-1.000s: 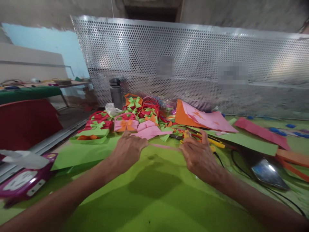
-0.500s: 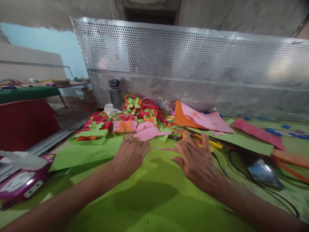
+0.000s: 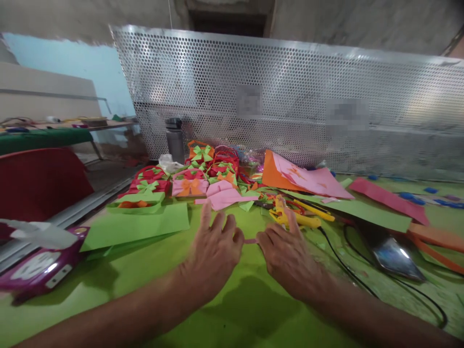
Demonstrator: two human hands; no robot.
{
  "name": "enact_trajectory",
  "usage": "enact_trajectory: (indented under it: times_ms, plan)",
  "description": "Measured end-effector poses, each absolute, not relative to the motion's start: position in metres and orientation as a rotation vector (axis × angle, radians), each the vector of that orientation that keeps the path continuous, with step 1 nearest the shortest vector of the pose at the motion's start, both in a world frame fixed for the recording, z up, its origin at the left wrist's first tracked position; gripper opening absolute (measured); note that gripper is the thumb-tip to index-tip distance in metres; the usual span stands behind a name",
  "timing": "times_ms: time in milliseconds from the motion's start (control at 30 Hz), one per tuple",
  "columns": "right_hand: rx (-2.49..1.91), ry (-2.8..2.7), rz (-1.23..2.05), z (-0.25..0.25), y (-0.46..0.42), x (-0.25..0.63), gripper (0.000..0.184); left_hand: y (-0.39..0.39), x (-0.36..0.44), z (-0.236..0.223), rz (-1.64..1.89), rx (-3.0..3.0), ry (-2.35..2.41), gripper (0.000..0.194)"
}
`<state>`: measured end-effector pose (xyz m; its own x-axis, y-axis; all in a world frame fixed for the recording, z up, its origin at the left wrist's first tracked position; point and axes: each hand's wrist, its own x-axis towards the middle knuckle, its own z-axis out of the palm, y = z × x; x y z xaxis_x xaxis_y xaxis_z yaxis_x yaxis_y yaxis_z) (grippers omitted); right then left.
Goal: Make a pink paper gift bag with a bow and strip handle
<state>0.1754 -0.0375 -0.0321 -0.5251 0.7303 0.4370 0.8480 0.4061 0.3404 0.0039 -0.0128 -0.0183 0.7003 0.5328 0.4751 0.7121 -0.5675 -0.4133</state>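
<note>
A narrow pink strip stretches between my two hands, low over the lime-green table top. My left hand pinches one end, its index finger reaching forward. The other end is pinched in my right hand, also with a finger extended. My fingers hide both ends. Just beyond the right hand lies a yellow glue gun with a black cord. In front of the left hand is a folded pink piece, and a green sheet lies to its left.
Small handbag-shaped crafts with bows crowd the back, near a grey bottle. Pink and orange sheets lie right of them. A phone with cables is at right, a purple power strip at left. A perforated metal panel stands behind.
Both hands have come nearer the body and closer together, so less of the pink strip shows between them. The left hand moved rightward, its index finger now stretched forward. The view shifted slightly.
</note>
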Motion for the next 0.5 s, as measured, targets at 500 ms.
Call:
enact_trajectory:
  times_ms: [500]
  plan:
    - [-1.500,-2.374,-0.753,-0.028,-0.018,0.196,0.020,0.036,-0.032,-0.007,-0.385,-2.471,-1.123,0.023]
